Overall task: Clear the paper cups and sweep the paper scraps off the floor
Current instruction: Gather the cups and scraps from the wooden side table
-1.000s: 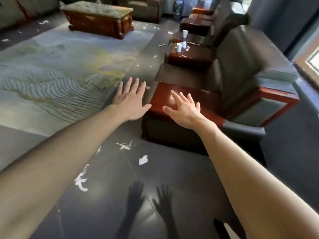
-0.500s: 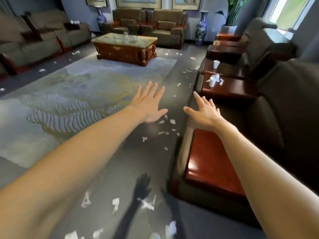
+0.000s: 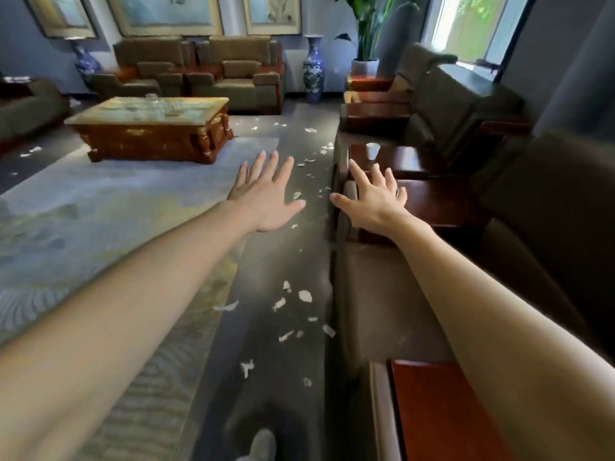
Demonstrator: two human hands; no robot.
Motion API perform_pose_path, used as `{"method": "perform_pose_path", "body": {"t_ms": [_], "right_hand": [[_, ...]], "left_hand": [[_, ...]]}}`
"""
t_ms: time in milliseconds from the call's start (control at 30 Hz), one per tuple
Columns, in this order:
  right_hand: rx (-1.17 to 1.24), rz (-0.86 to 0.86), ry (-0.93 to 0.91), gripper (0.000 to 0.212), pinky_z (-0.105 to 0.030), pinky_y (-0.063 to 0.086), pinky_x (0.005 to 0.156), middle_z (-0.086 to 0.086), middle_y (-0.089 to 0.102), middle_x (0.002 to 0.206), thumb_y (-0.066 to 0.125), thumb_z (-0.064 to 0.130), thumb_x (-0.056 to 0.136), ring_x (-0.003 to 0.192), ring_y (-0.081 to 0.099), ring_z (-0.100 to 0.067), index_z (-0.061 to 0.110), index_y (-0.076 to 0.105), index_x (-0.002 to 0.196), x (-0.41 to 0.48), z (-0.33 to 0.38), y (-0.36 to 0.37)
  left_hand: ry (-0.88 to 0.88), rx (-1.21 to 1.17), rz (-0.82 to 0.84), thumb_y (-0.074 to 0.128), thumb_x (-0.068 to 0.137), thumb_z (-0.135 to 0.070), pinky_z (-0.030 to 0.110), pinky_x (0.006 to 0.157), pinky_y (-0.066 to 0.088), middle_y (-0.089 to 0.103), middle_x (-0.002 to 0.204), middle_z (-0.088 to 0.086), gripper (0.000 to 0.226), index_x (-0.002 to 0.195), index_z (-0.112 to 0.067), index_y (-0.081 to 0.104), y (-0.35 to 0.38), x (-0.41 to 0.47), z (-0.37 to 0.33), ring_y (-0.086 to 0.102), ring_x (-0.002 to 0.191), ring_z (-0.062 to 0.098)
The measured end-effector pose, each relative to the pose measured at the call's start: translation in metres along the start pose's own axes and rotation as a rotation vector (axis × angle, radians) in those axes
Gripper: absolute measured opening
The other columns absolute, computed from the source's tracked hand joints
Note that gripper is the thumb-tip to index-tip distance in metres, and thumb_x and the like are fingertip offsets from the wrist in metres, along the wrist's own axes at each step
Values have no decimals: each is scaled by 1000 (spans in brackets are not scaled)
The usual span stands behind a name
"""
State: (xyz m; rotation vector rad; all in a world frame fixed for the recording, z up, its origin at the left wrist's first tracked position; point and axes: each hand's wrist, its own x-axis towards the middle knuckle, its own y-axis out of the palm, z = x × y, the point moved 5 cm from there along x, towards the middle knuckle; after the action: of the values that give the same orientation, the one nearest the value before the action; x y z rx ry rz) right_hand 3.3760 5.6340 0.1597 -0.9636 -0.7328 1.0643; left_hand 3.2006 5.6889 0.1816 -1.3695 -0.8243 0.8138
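- Both hands are out in front and hold nothing: the left hand [image 3: 266, 197] is palm down with its fingers spread wide, over the floor [image 3: 273, 257] to the left of the red-brown side desk [image 3: 411, 158].
- Right hand [image 3: 372, 198] is fanned out the same way (thumb sticking out toward the other hand), on the near side of the side desk. Can't tell if it touches anything under it.
- One white paper cup [image 3: 373, 150] stands upright on the side desk near its left edge, just past the right hand's fingertips from this view.
- Paper scraps [image 3: 304, 296] litter the dark floor left of the side desk. Some trail off toward the back wall, and a looser bunch lies well nearer than the desk, along the front of a brown armchair seat [image 3: 382, 294].
- Further left of the side desk is a pale rug [image 3: 100, 211] with a low centre desk [image 3: 146, 134] on it (glassware on top, too blurry to say more).
- A blue-and-white vase [image 3: 312, 68] stands well beyond the side desk, by the back wall.
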Motion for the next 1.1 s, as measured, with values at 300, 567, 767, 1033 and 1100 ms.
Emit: {"method": "perform_pose_path", "body": {"t_ms": [300,567,767,1033,1100], "right_hand": [[53,-75,214,73,-52,-3,116,-7,-1,162,42,62,91,148,-11,-27,44,5,151,244,-42,0],[79,-135,422,73,-53,2,118,-11,8,161,43,59,93,149,-3,-30,37,7,153,438,-141,-18],[129,-99,456,73,-54,7,116,-10,13,160,43,58,94,148,7,-32,34,9,153,564,-171,-19],[235,-228,648,74,-54,19,116,-11,21,158,44,57,94,144,20,-32,33,8,154,671,-234,-28],[283,-271,731,75,-54,22,115,-12,22,157,44,58,93,143,24,-33,33,7,154,691,-256,-10]], "left_hand": [[222,15,55,32,97,-58,45,119,-7,-15,161,8,80,153,-22,-12,17,317,20,-17,147,25],[487,-74,-46,41,99,-47,41,120,5,3,162,8,75,154,-18,0,44,543,-61,1,149,23],[495,-121,-14,46,99,-34,41,116,21,22,157,14,68,153,-10,13,45,680,-68,22,144,31],[700,-176,53,47,98,-32,41,112,25,25,156,12,67,152,-10,16,67,843,-124,30,139,32],[795,-217,126,49,97,-35,40,114,26,23,157,11,69,153,-11,16,94,882,-144,31,140,30]]}}
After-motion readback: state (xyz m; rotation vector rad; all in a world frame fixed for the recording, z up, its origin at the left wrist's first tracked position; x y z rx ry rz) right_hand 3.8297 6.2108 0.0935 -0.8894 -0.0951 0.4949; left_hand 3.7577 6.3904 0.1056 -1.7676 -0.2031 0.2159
